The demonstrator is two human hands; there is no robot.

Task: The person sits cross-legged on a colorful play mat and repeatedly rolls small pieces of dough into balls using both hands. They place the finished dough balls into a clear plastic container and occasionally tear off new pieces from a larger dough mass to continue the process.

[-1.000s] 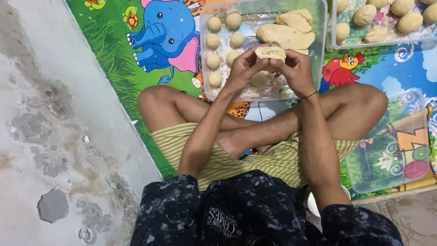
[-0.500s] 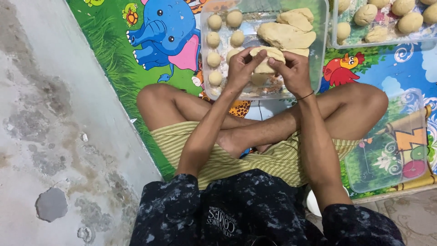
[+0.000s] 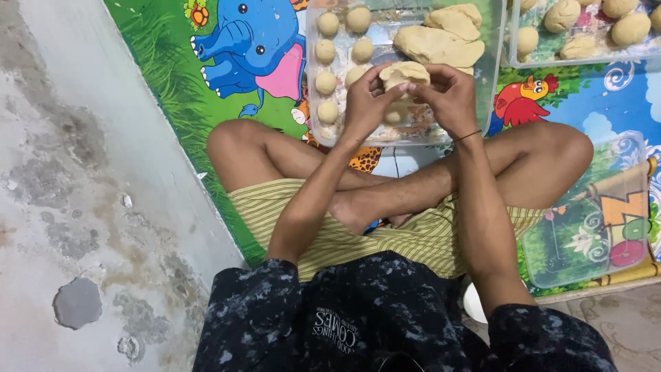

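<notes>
two forearms reaching forward over crossed legs, left hand (image 3: 368, 103) and right hand (image 3: 451, 96) raised together, fingers curled gripping one dough piece (image 3: 405, 73) above clear plastic tray (image 3: 496, 62)

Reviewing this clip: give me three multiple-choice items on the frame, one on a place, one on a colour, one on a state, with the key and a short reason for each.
1. Where are the small dough balls lined up?
A. Along the left side of the clear tray in front of the person
B. On the bare concrete floor
C. On the person's lap

2. What colour is the cartoon elephant on the play mat?
A. Red
B. Blue
C. Yellow

3. How is the dough piece held?
A. Lying untouched in the tray
B. Pinched in one hand only
C. Gripped between both hands above the tray

Key: 1 A, the balls sit in rows at the tray's left side. 2 B, its body is blue with a pink ear. 3 C, the left hand and the right hand both close their fingers on it.
</notes>
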